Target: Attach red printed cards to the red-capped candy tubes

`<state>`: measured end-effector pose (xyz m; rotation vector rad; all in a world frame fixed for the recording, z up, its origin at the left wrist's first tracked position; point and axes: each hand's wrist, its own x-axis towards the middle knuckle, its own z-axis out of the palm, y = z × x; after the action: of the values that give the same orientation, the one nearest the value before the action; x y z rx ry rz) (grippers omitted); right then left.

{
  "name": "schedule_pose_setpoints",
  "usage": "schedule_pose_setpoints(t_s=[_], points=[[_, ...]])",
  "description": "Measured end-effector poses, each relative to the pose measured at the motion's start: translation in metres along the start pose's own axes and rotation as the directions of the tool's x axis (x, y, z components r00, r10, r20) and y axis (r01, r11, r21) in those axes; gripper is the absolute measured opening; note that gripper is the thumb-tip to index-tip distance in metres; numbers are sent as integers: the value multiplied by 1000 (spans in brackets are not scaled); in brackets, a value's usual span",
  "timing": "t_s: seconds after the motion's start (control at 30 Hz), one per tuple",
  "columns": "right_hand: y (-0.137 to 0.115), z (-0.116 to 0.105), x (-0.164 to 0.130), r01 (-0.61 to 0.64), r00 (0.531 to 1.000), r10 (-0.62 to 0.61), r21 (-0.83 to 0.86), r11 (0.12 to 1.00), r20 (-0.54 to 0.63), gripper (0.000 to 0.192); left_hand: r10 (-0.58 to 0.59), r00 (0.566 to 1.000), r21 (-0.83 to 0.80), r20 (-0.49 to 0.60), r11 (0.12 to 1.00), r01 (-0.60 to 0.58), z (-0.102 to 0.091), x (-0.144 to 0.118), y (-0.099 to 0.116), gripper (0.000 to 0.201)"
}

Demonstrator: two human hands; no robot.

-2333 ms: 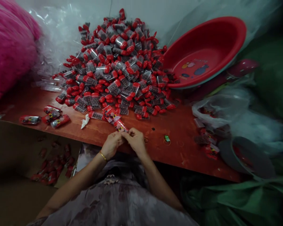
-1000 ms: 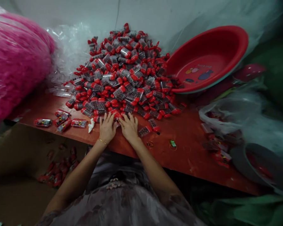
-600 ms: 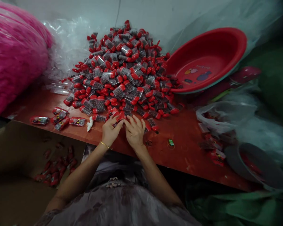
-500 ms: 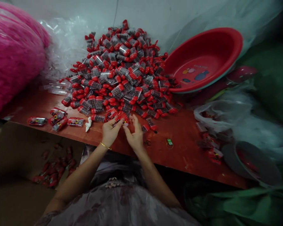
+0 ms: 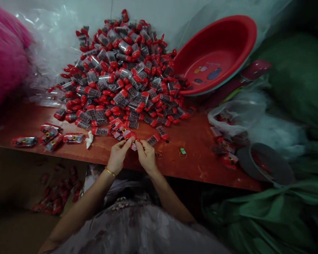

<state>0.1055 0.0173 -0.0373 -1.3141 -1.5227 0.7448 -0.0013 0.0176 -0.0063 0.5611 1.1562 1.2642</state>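
Near edge of the red table [image 5: 201, 165], centre: left hand [image 5: 117, 157] and right hand [image 5: 146, 156], side by side, fingertips meeting. Both pinch the near end of a red packet strip [image 5: 122, 129].

Red packet strip: long axis runs from the hands away and to the left, its far end touching the foot of the heap. Near end lifted slightly off the table; the rest lies flat.

Right of the hands, on bare table: one loose red-capped vial [image 5: 153, 139], a small green item [image 5: 182, 151], then open red surface out to the right edge.

Near-left part of the table: a short row of filled packets [image 5: 51, 135] and a white scrap [image 5: 89, 138], well apart from the hands.

Middle to far edge: large heap of vials [image 5: 122, 70], red caps, clear bodies, pointing every way.

Far-right corner: red basin [image 5: 219, 53], tilted, leaning against the heap.

Far-left: clear plastic sleeves [image 5: 50, 46], pink bundle [image 5: 5, 60].
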Motion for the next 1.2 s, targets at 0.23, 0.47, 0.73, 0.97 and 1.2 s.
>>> schedule_pose_setpoints(t_s=[0.23,0.47,0.73,0.97,1.2], points=[[3,-33,7,-184,983,173,-490,852,-68,38,-159,985,-80,-70,985,154,-2,1,10,45],[18,-48,12,-293,949,276,-742,602,-151,43,-301,953,-192,46,933,304,1,3,4,39],[27,-70,-15,-142,966,204,-339,930,156,28,-310,948,-228,73,920,318,-4,-1,6,35],[-8,-82,-40,-314,920,244,206,927,306,33,-261,961,-163,91,948,273,1,-6,6,42],[-10,-74,-34,-452,864,324,311,836,384,32,-139,986,-67,87,987,145,6,-13,6,43]])
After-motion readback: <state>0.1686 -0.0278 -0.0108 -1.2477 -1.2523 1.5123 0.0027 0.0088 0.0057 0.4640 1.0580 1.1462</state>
